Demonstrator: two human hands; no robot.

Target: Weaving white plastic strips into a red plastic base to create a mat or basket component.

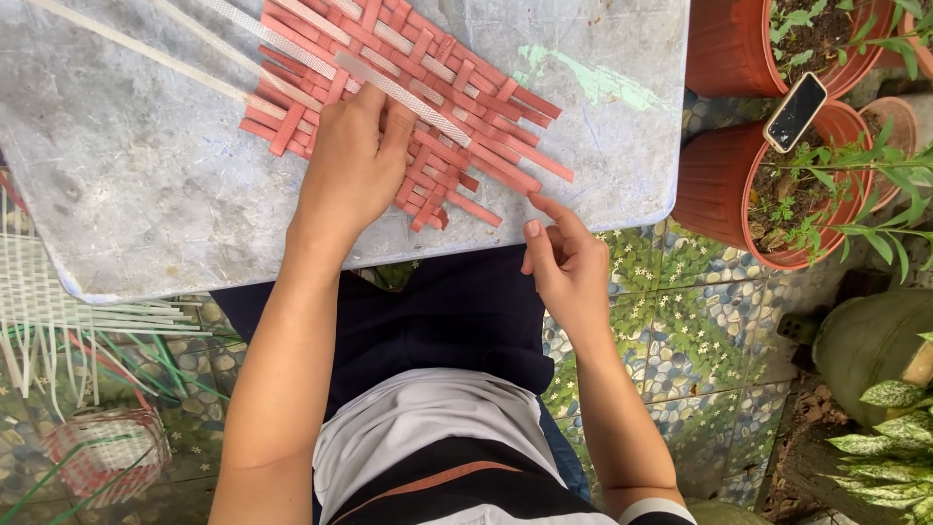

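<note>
At the far left, a loose sheet of white woven plastic strips (39, 292) hangs below the edge of the worn grey tabletop (126, 185), with a small red-and-white woven basket (102, 452) on the patterned tile floor beneath it. On the tabletop lies a flat mat of interlaced red plastic strips (428, 107), crossed by several long white strips (243, 92) that run off toward the upper left. The left hand (355, 165) lies palm down on the mat's near edge, fingers held together and slightly curled, pressing the weave; whether a strip end is pinched beneath them is hard to tell from this angle. The right hand (569, 262) hovers just off the table's front edge, loosely half-curled with the forefinger pointing toward the mat's loose red ends, holding nothing. Further right stand terracotta-coloured plastic flowerpots (739, 185) with green plants, and a dark phone (795, 112) rests on one pot's rim.
</note>
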